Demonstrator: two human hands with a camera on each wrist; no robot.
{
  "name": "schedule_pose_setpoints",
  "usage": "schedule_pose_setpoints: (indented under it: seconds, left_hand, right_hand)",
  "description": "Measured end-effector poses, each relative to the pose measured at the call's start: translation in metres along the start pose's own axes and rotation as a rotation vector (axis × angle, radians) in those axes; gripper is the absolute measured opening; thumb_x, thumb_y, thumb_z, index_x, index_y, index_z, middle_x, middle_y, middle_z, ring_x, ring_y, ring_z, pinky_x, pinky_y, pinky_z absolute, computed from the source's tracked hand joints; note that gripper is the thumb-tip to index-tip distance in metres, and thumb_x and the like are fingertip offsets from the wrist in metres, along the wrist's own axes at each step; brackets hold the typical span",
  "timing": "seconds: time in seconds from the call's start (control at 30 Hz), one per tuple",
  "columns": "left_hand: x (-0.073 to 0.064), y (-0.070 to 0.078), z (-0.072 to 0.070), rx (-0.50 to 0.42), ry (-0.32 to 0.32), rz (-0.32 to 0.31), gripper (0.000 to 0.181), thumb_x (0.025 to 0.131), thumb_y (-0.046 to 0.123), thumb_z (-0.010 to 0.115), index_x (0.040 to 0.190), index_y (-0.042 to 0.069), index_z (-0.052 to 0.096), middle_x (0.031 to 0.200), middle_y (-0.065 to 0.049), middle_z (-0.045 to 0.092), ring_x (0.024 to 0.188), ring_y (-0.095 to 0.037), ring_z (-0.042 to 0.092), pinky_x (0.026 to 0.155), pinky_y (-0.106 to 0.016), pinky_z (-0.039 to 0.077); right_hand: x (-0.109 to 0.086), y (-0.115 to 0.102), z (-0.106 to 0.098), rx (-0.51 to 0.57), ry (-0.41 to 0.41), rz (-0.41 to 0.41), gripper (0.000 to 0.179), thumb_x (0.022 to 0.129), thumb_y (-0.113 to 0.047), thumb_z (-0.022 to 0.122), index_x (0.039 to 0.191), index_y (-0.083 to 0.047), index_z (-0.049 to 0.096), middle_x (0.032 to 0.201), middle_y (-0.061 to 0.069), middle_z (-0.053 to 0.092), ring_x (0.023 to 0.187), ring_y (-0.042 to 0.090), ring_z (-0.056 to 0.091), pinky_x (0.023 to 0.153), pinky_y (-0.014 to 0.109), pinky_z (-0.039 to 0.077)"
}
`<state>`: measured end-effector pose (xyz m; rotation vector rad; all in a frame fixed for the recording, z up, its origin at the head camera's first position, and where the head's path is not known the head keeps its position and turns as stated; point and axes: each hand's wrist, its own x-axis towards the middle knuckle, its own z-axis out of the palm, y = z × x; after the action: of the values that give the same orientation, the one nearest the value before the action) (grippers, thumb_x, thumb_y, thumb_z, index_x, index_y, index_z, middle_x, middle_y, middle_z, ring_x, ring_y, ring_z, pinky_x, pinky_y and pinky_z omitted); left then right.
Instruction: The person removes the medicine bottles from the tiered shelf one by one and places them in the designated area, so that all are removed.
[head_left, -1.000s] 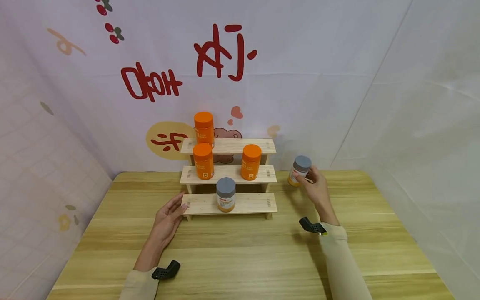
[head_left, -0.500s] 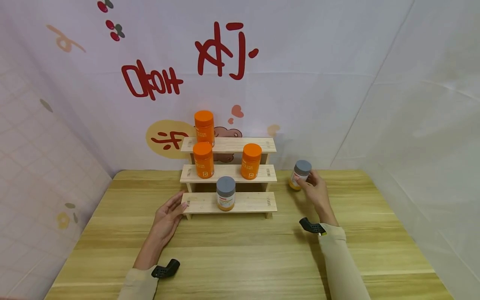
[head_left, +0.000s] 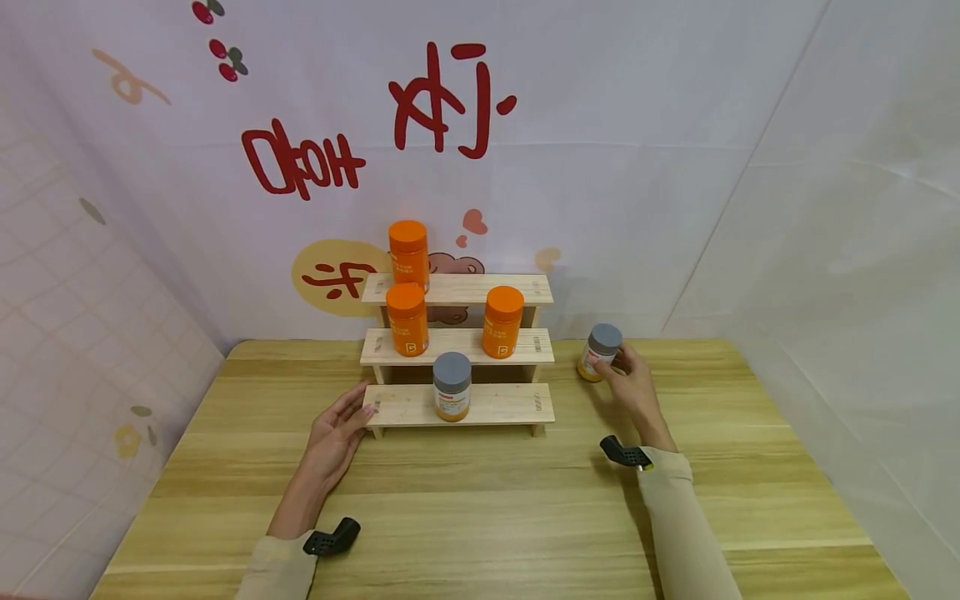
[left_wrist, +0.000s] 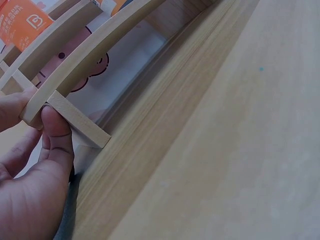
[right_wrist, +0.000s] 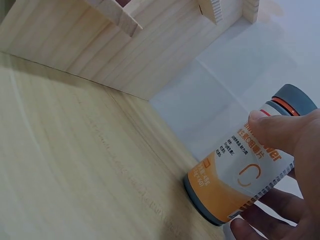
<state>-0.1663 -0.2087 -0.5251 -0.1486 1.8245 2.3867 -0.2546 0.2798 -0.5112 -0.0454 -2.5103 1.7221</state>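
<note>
At the right of the head view my right hand (head_left: 633, 387) holds a supplement bottle (head_left: 597, 354) with a grey lid. In the right wrist view the white-and-orange bottle (right_wrist: 235, 170) is between thumb and fingers, its base at the tabletop. My left hand (head_left: 337, 433) grips the left end of the lowest step of a three-step wooden shelf (head_left: 510, 404); the left wrist view has the thumb over the board (left_wrist: 75, 60) and a finger beneath. A second grey-lidded bottle (head_left: 452, 387) stands upright mid-way along that lowest step.
Two orange bottles, left (head_left: 407, 321) and right (head_left: 502, 323), stand on the middle step. Another orange bottle (head_left: 408, 257) is at the left of the top step. A printed cloth backdrop (head_left: 637, 167) hangs behind the wooden table (head_left: 480, 525).
My right hand has brought the grey-lidded bottle slightly down towards the tabletop, and it is nearly still over the last half second. My left hand and the shelf keep their place.
</note>
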Motion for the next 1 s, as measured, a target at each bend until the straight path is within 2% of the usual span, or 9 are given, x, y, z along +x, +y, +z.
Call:
schedule_pose_setpoints:
  seconds: [0.13, 0.37, 0.6, 0.77, 1.0]
  left_hand:
    - [0.000, 0.000, 0.000, -0.002, 0.006, -0.002, 0.066, 0.103, 0.010, 0.062, 0.161, 0.008, 0.031, 0.145, 0.000, 0.042, 0.117, -0.001, 0.055, 0.090, -0.015, 0.050]
    - [0.001, -0.001, 0.000, 0.003, 0.009, -0.005, 0.065, 0.103, 0.011, 0.062, 0.161, 0.010, 0.032, 0.142, 0.000, 0.043, 0.115, -0.003, 0.056, 0.090, -0.016, 0.050]
    - [0.001, -0.001, 0.000, 0.000, 0.013, -0.003, 0.064, 0.103, 0.011, 0.063, 0.160, 0.010, 0.034, 0.137, 0.002, 0.047, 0.112, -0.003, 0.056, 0.087, -0.015, 0.050]
    - [0.001, -0.001, 0.000, -0.001, 0.015, -0.008, 0.064, 0.103, 0.011, 0.062, 0.161, 0.009, 0.033, 0.135, 0.004, 0.048, 0.108, -0.003, 0.057, 0.083, -0.016, 0.049]
    - [0.001, -0.002, -0.001, 0.002, 0.004, -0.007, 0.065, 0.104, 0.012, 0.062, 0.161, 0.008, 0.031, 0.136, 0.003, 0.046, 0.107, -0.003, 0.057, 0.082, -0.016, 0.049]
  right_hand:
    - [0.001, 0.000, 0.000, -0.008, -0.010, 0.005, 0.063, 0.099, -0.035, 0.070, 0.153, -0.012, 0.045, 0.145, 0.021, 0.055, 0.136, 0.035, 0.049, 0.119, 0.055, 0.035]
    - [0.002, -0.002, -0.003, 0.011, -0.061, 0.013, 0.063, 0.102, -0.021, 0.066, 0.157, -0.008, 0.039, 0.148, 0.028, 0.051, 0.141, 0.041, 0.045, 0.122, 0.058, 0.030]
    - [0.001, -0.016, -0.008, -0.021, -0.074, 0.001, 0.072, 0.100, -0.035, 0.068, 0.160, -0.017, 0.032, 0.151, 0.023, 0.049, 0.144, 0.039, 0.042, 0.122, 0.057, 0.030]
    - [-0.004, -0.029, -0.012, -0.028, -0.039, -0.035, 0.084, 0.098, -0.039, 0.071, 0.164, -0.012, 0.025, 0.157, 0.024, 0.043, 0.147, 0.042, 0.038, 0.121, 0.060, 0.029]
    - [-0.009, -0.045, -0.016, -0.048, -0.016, -0.088, 0.084, 0.098, -0.039, 0.070, 0.164, -0.013, 0.025, 0.165, 0.020, 0.032, 0.153, 0.039, 0.030, 0.124, 0.060, 0.025]
